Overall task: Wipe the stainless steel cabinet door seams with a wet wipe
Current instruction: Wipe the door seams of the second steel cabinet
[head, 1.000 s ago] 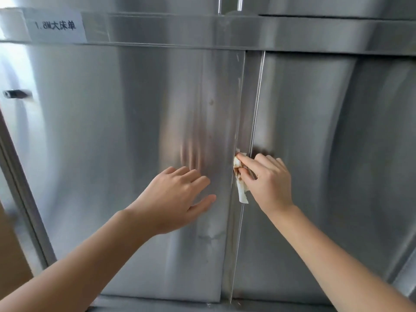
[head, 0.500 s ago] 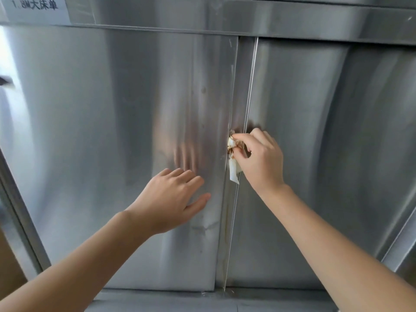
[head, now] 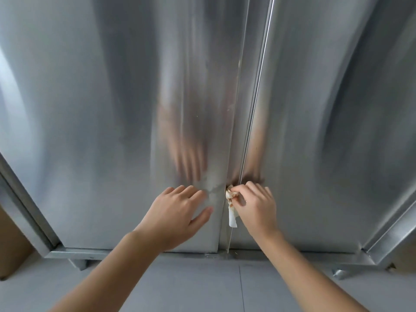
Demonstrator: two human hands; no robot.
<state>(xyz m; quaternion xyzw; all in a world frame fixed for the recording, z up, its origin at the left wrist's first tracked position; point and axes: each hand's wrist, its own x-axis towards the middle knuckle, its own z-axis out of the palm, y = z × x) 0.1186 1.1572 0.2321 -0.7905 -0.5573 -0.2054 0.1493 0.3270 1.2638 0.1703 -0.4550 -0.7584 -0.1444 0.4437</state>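
Since half a second ago the right hand [head: 256,207] has slid down the seam [head: 234,136] from mid-height of the doors to their lower part, and the view has dropped with it, so the top rail and its label are out of frame and the floor [head: 202,280] now shows along the bottom. The left hand [head: 177,212] has kept its place on the left door, low and just beside the seam.

At the far left a brown cardboard surface [head: 11,239] stands against the cabinet's slanting steel frame post [head: 24,203]. The left door [head: 90,120] carries a blurred reflection of an arm and fingers above the left hand. That hand lies flat against the steel with its fingers spread apart, holding nothing, thumb pointing towards the seam. A dull smeared patch marks the door right by its fingertips.

In the middle, the seam runs top to bottom between the two doors, with a bright raised edge strip [head: 258,86] beside it. The wet wipe [head: 230,203] is pressed at the seam, bunched and stained brown at the top, a white tail hanging loose below. The right hand is clamped on the wipe, fingers curled and pinching it against the door edge.

The right door [head: 337,131] fills the rest, ending at the frame's lower right corner [head: 369,253].
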